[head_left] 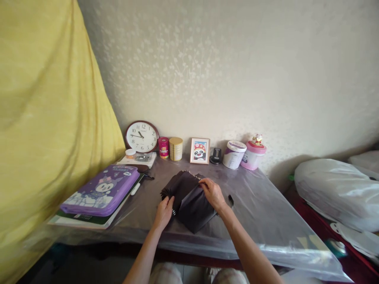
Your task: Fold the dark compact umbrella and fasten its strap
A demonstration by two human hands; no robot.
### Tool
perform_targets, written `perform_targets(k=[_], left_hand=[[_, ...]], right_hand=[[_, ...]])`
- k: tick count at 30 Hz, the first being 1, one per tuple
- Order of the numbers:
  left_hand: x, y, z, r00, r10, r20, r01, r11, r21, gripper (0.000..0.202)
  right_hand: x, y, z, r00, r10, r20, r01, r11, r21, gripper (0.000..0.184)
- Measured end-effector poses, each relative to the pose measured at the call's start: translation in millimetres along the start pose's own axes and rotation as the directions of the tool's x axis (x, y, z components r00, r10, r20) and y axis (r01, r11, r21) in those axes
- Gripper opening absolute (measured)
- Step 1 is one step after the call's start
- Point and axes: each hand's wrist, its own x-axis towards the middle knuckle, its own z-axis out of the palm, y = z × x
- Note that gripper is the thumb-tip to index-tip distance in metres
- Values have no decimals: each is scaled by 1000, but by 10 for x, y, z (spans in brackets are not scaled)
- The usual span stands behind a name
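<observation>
A dark brown folded cloth [189, 201] lies in the middle of the plastic-covered table [260, 209]. My left hand [164, 211] rests on its near left edge, fingers bent onto the folds. My right hand [212, 192] lies on top of the cloth at its far right, fingers curled over the upper edge. Both hands press on the cloth; it stays flat on the table.
A purple cartoon case [102, 191] lies on books at the left. Along the wall stand a clock [141, 136], two tins [170, 148], a framed panda picture [199, 150] and two tubs [244, 154]. Yellow curtain [44, 118] at left; plastic bags [337, 189] at right.
</observation>
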Motion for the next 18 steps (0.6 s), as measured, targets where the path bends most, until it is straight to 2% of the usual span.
perform_targets(k=[4,8,14,18], left_hand=[[-17,51,-21,1000,0,-9,0,1000,-6,39],[-71,92,-60,998,67,18,-66,995,-71,40],[-107,51,-2,996,67,62,-71,996,56,32],[-74,5,30,995,60,75,-63,997,35,33]], right_hand=[[245,-13,191,999,31,22,-30,999,-28,18],[385,0,372,997,54,46,-51,997,-60,18],[513,19,533,994,75,77,-68,994,-86,16],[485,0,577,996,79,50,-74,994,-82,18]])
